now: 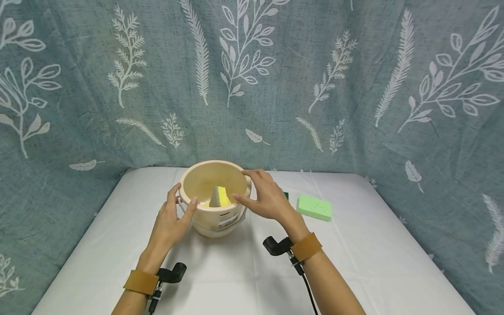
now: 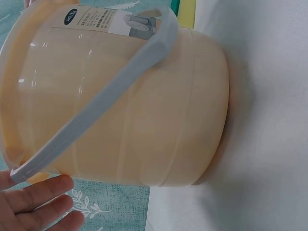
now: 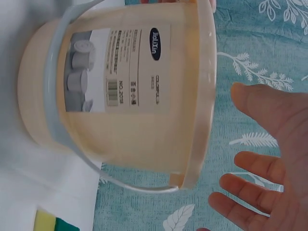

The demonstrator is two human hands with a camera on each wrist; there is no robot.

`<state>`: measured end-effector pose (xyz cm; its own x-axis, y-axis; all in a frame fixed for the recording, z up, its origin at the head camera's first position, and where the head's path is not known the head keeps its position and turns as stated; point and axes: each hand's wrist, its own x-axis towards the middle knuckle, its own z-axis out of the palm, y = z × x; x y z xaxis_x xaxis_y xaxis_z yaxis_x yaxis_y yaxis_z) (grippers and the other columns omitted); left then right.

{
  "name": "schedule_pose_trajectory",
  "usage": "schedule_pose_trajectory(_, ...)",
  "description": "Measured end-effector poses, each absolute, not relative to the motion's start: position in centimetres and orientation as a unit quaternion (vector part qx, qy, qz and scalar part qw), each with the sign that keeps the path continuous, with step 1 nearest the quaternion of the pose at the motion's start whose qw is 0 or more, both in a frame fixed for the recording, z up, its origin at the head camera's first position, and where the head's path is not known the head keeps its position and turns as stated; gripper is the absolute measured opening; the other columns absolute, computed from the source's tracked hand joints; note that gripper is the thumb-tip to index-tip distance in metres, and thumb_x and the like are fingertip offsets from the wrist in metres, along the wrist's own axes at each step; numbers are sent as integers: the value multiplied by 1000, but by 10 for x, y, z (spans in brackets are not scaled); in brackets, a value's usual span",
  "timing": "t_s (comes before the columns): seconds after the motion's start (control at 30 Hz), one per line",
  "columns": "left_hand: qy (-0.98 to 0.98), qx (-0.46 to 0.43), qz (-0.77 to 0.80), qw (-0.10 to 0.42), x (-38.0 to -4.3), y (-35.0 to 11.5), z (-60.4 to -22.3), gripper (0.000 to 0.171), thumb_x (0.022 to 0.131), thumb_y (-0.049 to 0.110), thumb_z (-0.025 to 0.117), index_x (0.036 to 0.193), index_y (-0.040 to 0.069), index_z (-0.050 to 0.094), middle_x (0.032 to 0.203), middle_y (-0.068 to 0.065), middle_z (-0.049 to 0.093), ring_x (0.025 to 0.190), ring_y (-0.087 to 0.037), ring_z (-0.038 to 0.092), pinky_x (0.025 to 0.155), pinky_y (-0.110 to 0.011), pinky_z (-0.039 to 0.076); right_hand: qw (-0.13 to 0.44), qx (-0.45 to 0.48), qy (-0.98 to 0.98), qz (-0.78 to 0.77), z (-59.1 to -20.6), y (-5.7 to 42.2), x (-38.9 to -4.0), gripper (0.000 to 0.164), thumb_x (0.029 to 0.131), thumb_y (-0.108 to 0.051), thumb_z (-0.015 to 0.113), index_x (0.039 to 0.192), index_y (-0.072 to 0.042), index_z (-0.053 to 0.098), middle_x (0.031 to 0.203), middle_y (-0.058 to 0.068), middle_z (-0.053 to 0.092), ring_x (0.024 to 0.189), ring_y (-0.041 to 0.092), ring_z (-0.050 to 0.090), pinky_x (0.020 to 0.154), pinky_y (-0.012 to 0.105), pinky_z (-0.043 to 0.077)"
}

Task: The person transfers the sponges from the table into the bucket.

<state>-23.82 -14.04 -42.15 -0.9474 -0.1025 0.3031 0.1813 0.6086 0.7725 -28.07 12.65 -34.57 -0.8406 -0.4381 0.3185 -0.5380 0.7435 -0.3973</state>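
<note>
A cream plastic bucket (image 1: 215, 221) with a pale grey handle (image 2: 103, 103) and a printed label (image 3: 118, 72) stands upright on the table. Inside it is a yellow sponge (image 1: 223, 197) with a grey side. My left hand (image 1: 173, 223) is at the bucket's left rim, thumb near the front edge; its fingers extend loosely beside the handle's hinge in the left wrist view. Over the right rim is my right hand (image 1: 267, 194), fingers spread. In the right wrist view its thumb and fingers appear apart from the bucket's mouth, holding nothing.
A light green sponge (image 1: 314, 207) lies on the white-covered table (image 1: 346, 253) right of the bucket. Partly hidden behind my right hand is a yellow sponge (image 3: 44, 221) with a dark green side. Patterned teal cloth (image 1: 252, 118) hangs behind the table.
</note>
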Motion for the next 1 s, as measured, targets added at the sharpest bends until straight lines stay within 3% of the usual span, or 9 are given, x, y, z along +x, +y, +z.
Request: schedule_pose_trajectory(1.0, -880, -25, -444, 167, -240, -141, -424, 78, 103, 56, 50, 163, 13, 22, 142, -34, 53, 127, -52, 53, 97, -68, 44, 103, 202, -941, 251, -350, 178, -296, 70, 96, -44, 71, 152, -11, 46, 146, 16, 49, 135, 37, 47, 103, 60, 46)
